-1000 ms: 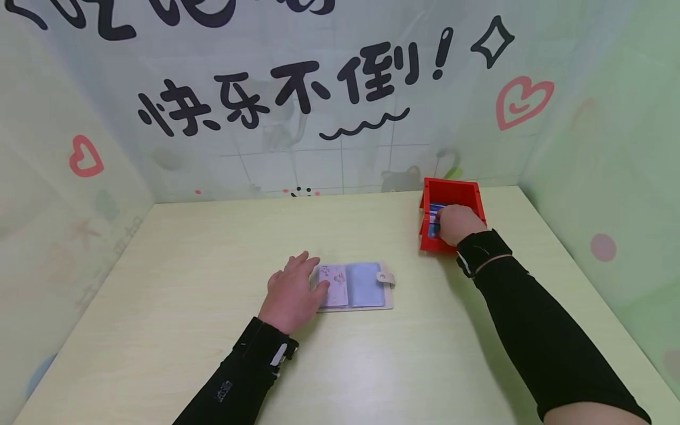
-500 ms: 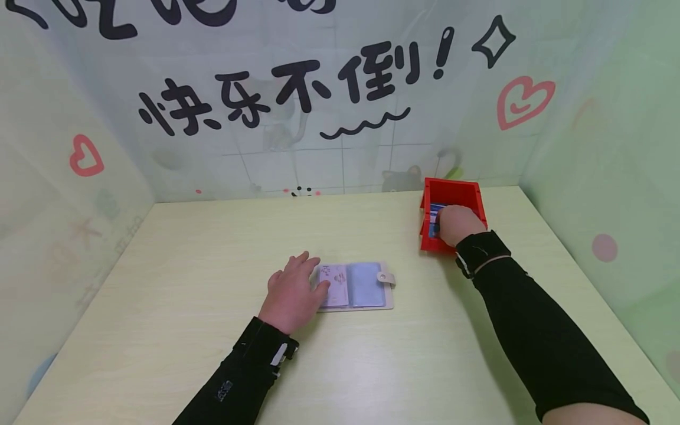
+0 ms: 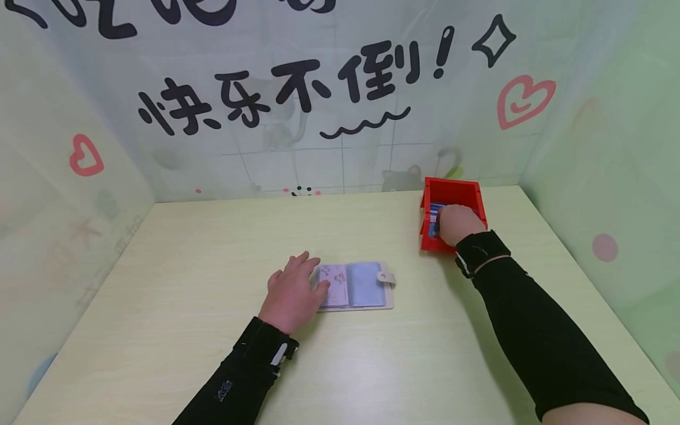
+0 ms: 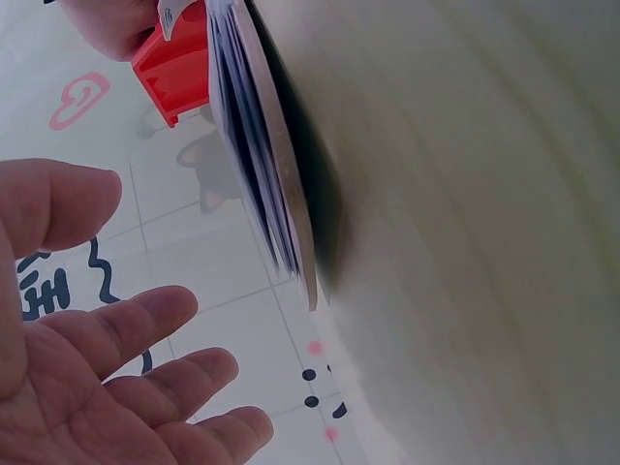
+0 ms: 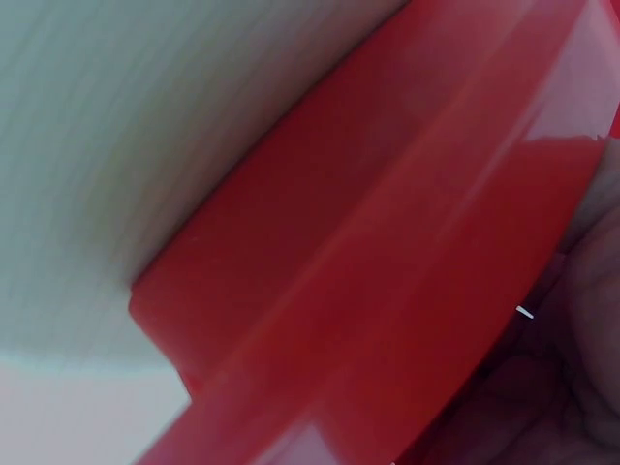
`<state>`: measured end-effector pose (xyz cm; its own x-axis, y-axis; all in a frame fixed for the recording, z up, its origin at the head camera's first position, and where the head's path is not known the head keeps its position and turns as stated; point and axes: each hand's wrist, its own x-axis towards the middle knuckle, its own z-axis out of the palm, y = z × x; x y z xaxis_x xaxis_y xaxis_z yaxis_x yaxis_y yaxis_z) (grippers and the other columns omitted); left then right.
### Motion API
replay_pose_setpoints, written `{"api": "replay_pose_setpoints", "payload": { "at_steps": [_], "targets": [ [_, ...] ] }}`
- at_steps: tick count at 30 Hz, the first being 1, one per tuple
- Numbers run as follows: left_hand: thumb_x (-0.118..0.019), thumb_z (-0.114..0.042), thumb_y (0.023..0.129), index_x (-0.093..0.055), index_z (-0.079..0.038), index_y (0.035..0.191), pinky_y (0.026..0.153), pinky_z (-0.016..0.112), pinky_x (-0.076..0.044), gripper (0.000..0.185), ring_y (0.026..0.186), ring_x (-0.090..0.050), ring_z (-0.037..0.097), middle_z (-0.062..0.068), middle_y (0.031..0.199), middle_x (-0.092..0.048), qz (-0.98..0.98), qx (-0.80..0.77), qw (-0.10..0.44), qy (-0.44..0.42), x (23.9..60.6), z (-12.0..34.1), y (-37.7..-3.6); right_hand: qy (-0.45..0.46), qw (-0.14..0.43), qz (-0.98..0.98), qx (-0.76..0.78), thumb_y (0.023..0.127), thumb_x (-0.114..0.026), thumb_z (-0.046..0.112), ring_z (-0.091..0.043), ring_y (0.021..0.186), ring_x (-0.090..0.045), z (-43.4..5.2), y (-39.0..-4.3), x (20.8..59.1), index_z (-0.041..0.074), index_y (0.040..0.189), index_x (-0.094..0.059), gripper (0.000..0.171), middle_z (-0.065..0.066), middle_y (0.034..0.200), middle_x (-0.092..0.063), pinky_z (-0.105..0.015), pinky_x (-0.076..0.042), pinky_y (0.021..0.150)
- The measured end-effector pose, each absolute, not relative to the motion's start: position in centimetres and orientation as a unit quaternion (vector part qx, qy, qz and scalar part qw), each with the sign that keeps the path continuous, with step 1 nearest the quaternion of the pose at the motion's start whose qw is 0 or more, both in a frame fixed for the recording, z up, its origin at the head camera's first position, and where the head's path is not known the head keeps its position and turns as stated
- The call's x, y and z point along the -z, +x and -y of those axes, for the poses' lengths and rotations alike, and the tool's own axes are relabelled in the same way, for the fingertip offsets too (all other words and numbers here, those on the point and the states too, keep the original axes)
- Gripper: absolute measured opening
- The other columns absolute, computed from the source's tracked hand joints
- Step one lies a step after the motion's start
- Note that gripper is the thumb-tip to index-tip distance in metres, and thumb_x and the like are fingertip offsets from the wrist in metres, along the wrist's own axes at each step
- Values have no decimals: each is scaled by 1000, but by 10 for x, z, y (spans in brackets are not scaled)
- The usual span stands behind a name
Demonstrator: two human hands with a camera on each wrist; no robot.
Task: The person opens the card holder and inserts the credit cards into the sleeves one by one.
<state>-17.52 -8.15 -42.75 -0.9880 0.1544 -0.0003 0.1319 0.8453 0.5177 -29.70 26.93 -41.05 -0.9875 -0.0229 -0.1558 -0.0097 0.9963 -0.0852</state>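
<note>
An open card holder (image 3: pixel 366 286) lies on the table, with a pink printed card (image 3: pixel 334 285) on its left page, a pale clear sleeve on its right page and a snap strap at its right side. My left hand (image 3: pixel 293 293) is by its left edge; in the left wrist view the fingers (image 4: pixel 160 315) are spread and hold nothing, beside the standing edges of the pages (image 4: pixel 254 136). My right hand (image 3: pixel 460 225) reaches down into a red bin (image 3: pixel 451 188) over several blue cards (image 3: pixel 434 227). Its fingertips are hidden; I cannot tell whether they grip a card.
The bin stands at the back right of the pale wood table (image 3: pixel 223 242). A printed cloth backdrop (image 3: pixel 340 165) rises behind the table, with cloth sides to the left and right. In the right wrist view the bin's red wall (image 5: pixel 320 242) fills most of the picture.
</note>
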Motion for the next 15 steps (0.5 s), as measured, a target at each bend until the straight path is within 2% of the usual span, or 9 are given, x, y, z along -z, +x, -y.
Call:
{"api": "replay_pose_setpoints", "payload": {
  "at_steps": [4, 8, 15],
  "targets": [
    [-64, -34, 103, -57, -8, 150, 123, 70, -25, 54, 158, -30, 46, 17, 166, -43, -960, -268, 20, 75, 427, 81, -175, -8, 74, -996, 45, 81, -85, 1, -37, 96, -64, -271, -300, 413, -5, 118, -66, 42, -22, 109, -73, -59, -52, 109],
    [-64, -34, 103, -58, -8, 150, 123, 70, -25, 54, 158, -30, 46, 17, 165, -43, -961, -267, 20, 75, 427, 81, -175, -3, 69, -996, 58, 84, -83, 2, -38, 97, -64, -272, -301, 415, -5, 123, -62, 45, -23, 111, -71, -60, -52, 108],
    [-64, -34, 103, -57, -8, 150, 123, 70, -26, 54, 157, -31, 46, 17, 165, -43, -962, -263, 18, 76, 427, 80, -175, 4, 84, -992, 97, 87, -79, 0, -38, 102, -62, -275, -300, 404, -4, 127, -61, 44, -23, 116, -71, -60, -51, 110]
  ]
}}
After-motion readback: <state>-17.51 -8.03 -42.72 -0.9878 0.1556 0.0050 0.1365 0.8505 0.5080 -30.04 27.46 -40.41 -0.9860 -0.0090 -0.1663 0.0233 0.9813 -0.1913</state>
